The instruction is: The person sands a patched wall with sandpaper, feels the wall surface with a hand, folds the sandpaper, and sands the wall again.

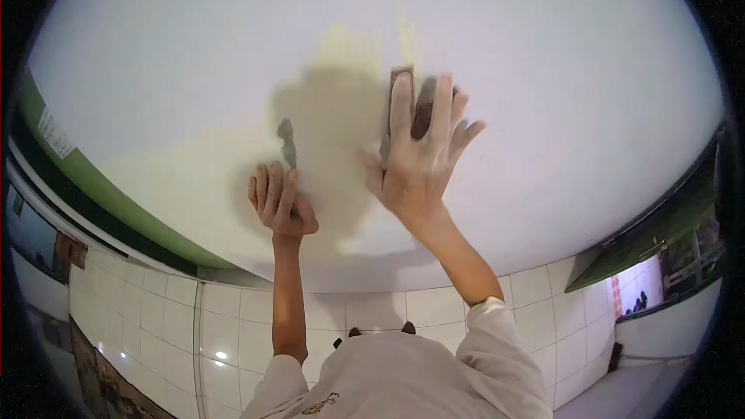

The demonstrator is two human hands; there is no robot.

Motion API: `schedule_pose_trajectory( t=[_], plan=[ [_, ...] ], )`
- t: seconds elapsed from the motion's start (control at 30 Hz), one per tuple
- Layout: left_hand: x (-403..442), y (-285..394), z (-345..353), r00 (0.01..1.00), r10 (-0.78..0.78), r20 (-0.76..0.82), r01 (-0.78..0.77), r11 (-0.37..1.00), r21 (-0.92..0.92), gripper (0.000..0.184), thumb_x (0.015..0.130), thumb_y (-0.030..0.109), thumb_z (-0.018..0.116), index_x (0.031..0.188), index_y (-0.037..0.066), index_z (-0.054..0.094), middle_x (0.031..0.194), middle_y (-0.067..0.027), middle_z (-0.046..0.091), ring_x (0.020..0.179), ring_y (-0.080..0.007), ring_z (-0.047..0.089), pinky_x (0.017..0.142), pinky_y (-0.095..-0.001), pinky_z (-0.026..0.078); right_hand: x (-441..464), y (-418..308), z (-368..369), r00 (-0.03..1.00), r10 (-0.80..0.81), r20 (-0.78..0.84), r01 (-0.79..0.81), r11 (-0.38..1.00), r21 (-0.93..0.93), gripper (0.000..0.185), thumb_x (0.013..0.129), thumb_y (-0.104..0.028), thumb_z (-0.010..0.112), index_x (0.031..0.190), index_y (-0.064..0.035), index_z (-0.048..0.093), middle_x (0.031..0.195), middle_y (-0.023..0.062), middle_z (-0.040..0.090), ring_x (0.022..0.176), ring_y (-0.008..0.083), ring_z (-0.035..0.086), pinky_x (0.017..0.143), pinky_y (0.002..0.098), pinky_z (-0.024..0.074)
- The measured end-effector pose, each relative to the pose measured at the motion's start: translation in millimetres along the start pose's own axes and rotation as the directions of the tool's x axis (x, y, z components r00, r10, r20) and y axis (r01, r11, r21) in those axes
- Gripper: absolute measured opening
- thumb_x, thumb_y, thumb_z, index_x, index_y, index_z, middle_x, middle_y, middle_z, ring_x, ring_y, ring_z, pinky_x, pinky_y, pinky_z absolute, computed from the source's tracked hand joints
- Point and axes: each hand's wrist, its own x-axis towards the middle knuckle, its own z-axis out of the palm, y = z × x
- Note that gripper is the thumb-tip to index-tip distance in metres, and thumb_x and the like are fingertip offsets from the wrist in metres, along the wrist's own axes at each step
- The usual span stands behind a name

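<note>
My right hand (419,140) lies with spread fingers against a pale wall (543,93), pressing a brown piece of sandpaper (422,119) to it. The sandpaper shows between and beside the fingers; the rest is hidden under them. A yellowish patch (347,46) on the wall surrounds and rises above this spot. Lower and to the left, my left hand (281,200) is held close to the wall, fingers loosely bent and apart, with nothing seen in it. Whether it touches the wall I cannot tell. Just above its fingertips is a dark grey mark (287,140).
A green band (116,194) edges the wall on the left, with a white paper (56,133) near it. White floor tiles (221,314) lie below. At the right stands a dark green panel (621,252) by a lit opening (640,287). My shadow falls on the wall.
</note>
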Motion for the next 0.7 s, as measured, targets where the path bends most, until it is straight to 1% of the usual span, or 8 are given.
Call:
schedule_pose_trajectory(
  t=[0.03, 0.07, 0.13, 0.27, 0.33, 0.43, 0.5, 0.7],
  plan=[
    [1, 2, 1, 1.0, 0.006, -0.015, -0.006, 1.0, -0.013, 0.045, 0.086, 0.022, 0.044, 0.124, 0.008, 0.064, 0.135, -0.0174, 0.057, 0.132, -0.0392, 0.046, 0.114, -0.0506, 0.026, -14, 4, 1, 0.996, 0.015, 0.093, -0.017, 1.0, 0.018, 0.082, 0.085, -0.059, 0.058, 0.148, -0.0102, 0.038, 0.15, 0.0377, 0.013, 0.132, 0.0638, 0.018, 0.094, 0.0813, 0.0121],
    [0, 2, 1, 1.0, 0.012, -0.013, -0.012, 1.0, -0.021, 0.045, 0.086, 0.022, 0.044, 0.124, 0.008, 0.064, 0.135, -0.0174, 0.057, 0.132, -0.0392, 0.046, 0.114, -0.0506, 0.026, -27, 6, 3, 0.996, 0.023, 0.09, -0.024, 1.0, 0.012, 0.082, 0.085, -0.059, 0.058, 0.148, -0.0102, 0.038, 0.15, 0.0377, 0.013, 0.132, 0.0638, 0.018, 0.094, 0.0813, 0.0121],
    [-1, 0, 0, 1.0, -0.005, 0.002, 0.005, 1.0, 0.015, 0.046, 0.085, 0.021, 0.045, 0.125, 0.007, 0.063, 0.135, -0.0177, 0.057, 0.133, -0.0393, 0.045, 0.114, -0.0507, 0.025, -48, 8, 7, 0.999, 0.037, -0.005, -0.037, 0.999, 0.021, 0.075, 0.078, -0.047, 0.068, 0.144, -0.0182, 0.045, 0.139, 0.0382, 0.033, 0.114, 0.0511, 0.044, 0.083, 0.0649, 0.0321],
    [-3, 0, -2, 1.0, 0.022, -0.016, -0.022, 1.0, 0.004, 0.047, 0.084, 0.021, 0.045, 0.126, 0.006, 0.062, 0.135, -0.018, 0.057, 0.134, -0.0392, 0.043, 0.114, -0.0508, 0.025, -49, 4, 13, 0.994, 0.111, 0.014, -0.111, 0.994, -0.021, 0.076, 0.075, -0.045, 0.069, 0.144, -0.0233, 0.045, 0.137, 0.0403, 0.033, 0.11, 0.0511, 0.045, 0.084, 0.0659, 0.032],
    [-6, -1, -1, 1.0, -0.012, 0.017, 0.012, 1.0, -0.006, 0.047, 0.083, 0.019, 0.045, 0.125, 0.006, 0.062, 0.135, -0.0182, 0.056, 0.135, -0.0388, 0.042, 0.114, -0.0507, 0.024, -35, 1, 16, 0.981, 0.167, 0.095, -0.179, 0.973, 0.145, 0.061, 0.09, -0.051, 0.049, 0.144, -0.0222, 0.046, 0.147, 0.0435, 0.012, 0.123, 0.0691, 0.02, 0.093, 0.0815, 0.011],
    [-7, -2, -5, 0.999, -0.004, 0.052, 0.003, 1.0, 0.013, 0.049, 0.09, 0.029, 0.042, 0.128, 0.004, 0.06, 0.14, -0.0202, 0.051, 0.137, -0.0412, 0.038, 0.114, -0.0554, 0.022, 13, -7, -2, 0.991, 0.119, 0.06, -0.12, 0.993, 0.009, 0.063, 0.09, -0.053, 0.047, 0.144, -0.0219, 0.045, 0.149, 0.0401, 0.012, 0.124, 0.0667, 0.023, 0.094, 0.0815, 0.0102],
    [-7, -4, -7, 0.999, 0.022, 0.034, -0.023, 1.0, 0.016, 0.049, 0.09, 0.029, 0.041, 0.128, 0.004, 0.06, 0.14, -0.0202, 0.052, 0.137, -0.0411, 0.039, 0.114, -0.0557, 0.022, 35, -8, -6, 0.997, 0.078, -0.004, -0.078, 0.997, -0.002, 0.065, 0.09, -0.056, 0.047, 0.145, -0.0216, 0.044, 0.151, 0.0368, 0.011, 0.127, 0.0656, 0.021, 0.094, 0.0812, 0.0101],
    [-2, -2, -10, 0.999, -0.021, 0.034, 0.02, 1.0, 0.015, 0.044, 0.084, 0.021, 0.044, 0.12, 0.006, 0.066, 0.13, -0.0196, 0.059, 0.131, -0.0405, 0.046, 0.113, -0.0515, 0.025, 43, -17, -20, 0.995, 0.087, 0.05, -0.087, 0.996, -0.005, 0.067, 0.09, -0.056, 0.048, 0.146, -0.0189, 0.043, 0.152, 0.0376, 0.01, 0.135, 0.0642, 0.01, 0.1, 0.0786, 0.0037]
  ],
)
